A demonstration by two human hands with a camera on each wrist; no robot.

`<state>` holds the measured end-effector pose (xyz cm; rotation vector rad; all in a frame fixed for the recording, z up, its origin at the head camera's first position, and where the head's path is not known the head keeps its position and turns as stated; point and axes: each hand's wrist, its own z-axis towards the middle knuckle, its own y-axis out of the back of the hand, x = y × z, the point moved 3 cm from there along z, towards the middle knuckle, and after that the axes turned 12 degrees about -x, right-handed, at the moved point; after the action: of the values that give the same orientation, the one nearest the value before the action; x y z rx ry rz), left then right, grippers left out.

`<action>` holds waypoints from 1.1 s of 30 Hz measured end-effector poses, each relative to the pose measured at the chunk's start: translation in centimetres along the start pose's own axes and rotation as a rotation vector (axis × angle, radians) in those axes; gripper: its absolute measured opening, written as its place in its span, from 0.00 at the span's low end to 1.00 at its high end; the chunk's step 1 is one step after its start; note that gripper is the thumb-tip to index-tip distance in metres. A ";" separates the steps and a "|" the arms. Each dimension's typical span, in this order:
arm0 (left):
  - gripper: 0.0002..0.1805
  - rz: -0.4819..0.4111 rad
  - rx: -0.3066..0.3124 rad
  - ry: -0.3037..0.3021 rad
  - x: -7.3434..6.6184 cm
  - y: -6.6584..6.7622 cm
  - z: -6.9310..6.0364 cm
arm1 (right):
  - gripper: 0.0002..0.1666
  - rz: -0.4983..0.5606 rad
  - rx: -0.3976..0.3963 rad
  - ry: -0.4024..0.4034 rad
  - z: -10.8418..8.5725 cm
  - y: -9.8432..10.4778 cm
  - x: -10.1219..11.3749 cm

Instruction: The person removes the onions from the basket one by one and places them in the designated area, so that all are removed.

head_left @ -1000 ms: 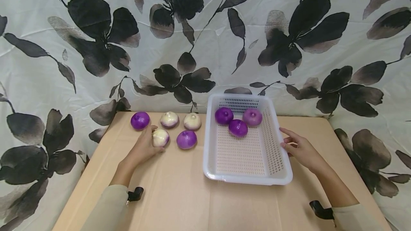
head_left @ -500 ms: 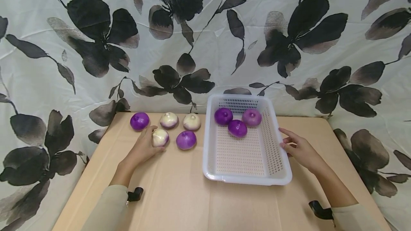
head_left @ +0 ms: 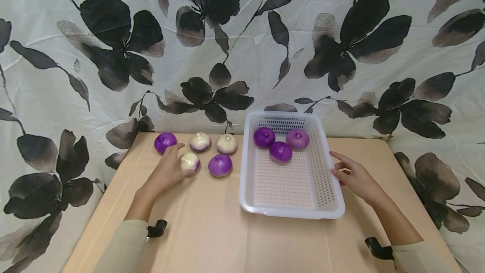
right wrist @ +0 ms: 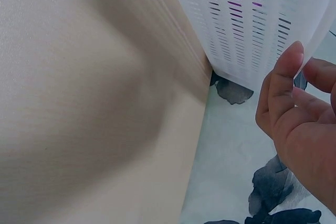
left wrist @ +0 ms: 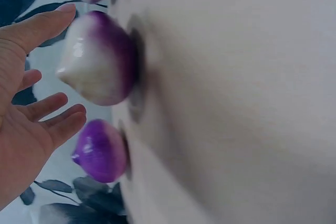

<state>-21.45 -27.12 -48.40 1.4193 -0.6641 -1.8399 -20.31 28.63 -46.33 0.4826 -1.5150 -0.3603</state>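
Note:
My left hand (head_left: 164, 174) is spread around the near side of a white-and-purple onion (head_left: 190, 161), which rests on the table. In the left wrist view the fingers stand apart from that onion (left wrist: 100, 59), and a purple onion (left wrist: 101, 151) lies beyond them. On the other side, my right hand (head_left: 354, 176) pinches the right rim of a white perforated basket (head_left: 248, 176); thumb and fingers show on both sides of the rim in the right wrist view. Inside the basket, towards its back, lie three purple onions (head_left: 281, 151).
Two pale onions (head_left: 227, 143) and a purple onion (head_left: 220, 165) sit between the left hand and the basket. Another purple onion (head_left: 165, 143) is at the back left. A floral cloth (head_left: 280, 54) hangs behind the wooden table (head_left: 242, 247).
My left hand has let go of the white-and-purple onion and drawn slightly back to the left, its fingers opening. The onion stays in place. Right hand and basket have not moved.

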 end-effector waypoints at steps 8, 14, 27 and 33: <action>0.50 -0.023 -0.036 -0.090 -2.6 1.5 0.7 | 0.40 0.005 0.001 0.004 0.0 0.0 -0.1; 0.50 0.006 -0.035 -0.172 -6.1 2.2 1.8 | 0.40 0.005 0.000 0.002 0.0 -0.1 -0.1; 0.52 0.025 0.066 -0.339 -14.7 1.7 3.5 | 0.40 -0.001 -0.006 0.003 -0.1 0.0 -0.1; 0.49 0.030 0.132 -0.412 -17.8 0.0 4.4 | 0.39 0.005 -0.003 0.018 0.0 0.0 -0.2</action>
<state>-23.10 -13.26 -36.57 1.1067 -1.0201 -2.1183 -20.36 28.74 -46.45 0.4792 -1.4974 -0.3533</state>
